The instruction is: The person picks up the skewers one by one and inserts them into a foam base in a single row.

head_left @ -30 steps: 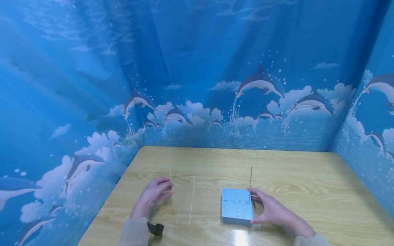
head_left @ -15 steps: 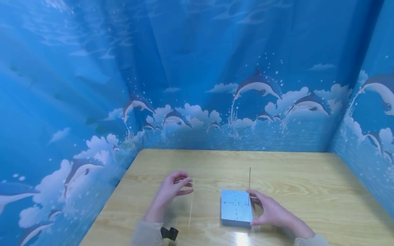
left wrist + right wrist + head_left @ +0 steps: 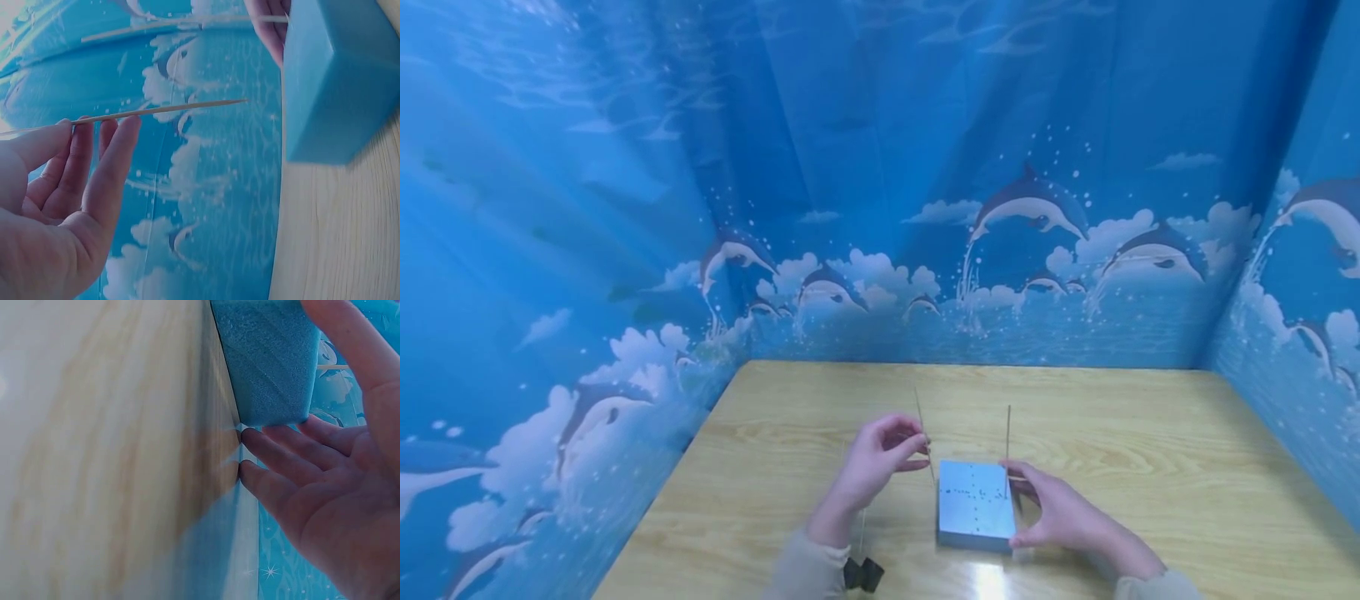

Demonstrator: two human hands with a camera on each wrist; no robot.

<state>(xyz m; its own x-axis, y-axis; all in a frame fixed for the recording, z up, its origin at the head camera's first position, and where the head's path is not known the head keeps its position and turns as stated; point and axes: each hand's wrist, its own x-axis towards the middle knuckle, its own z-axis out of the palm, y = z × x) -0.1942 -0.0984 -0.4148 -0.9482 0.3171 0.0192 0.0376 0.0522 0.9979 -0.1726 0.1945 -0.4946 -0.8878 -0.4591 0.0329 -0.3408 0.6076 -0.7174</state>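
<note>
In the head view my left hand [image 3: 887, 454] pinches a thin wooden skewer [image 3: 921, 417] just left of the blue foam block [image 3: 976, 517]. The left wrist view shows this skewer [image 3: 187, 107] between thumb and fingertips, its pointed end toward the block [image 3: 325, 81] but apart from it. Small dark holes form a cross on the block's top. Near the block's right edge a second skewer [image 3: 1008, 442] stands upright. My right hand [image 3: 1060, 517] steadies the block from the right; in the right wrist view thumb and fingers hold the foam [image 3: 269, 362] at its sides.
The block sits on a wood-grain table [image 3: 1120, 433]. Another thin stick [image 3: 862, 533] lies on the table, partly hidden by my left forearm. A blue dolphin-print curtain [image 3: 880, 208] surrounds the table's back and sides.
My left hand has moved right across the table, from beside the lying sticks to near the block, with a skewer in its fingers. The right hand stays at the block.
</note>
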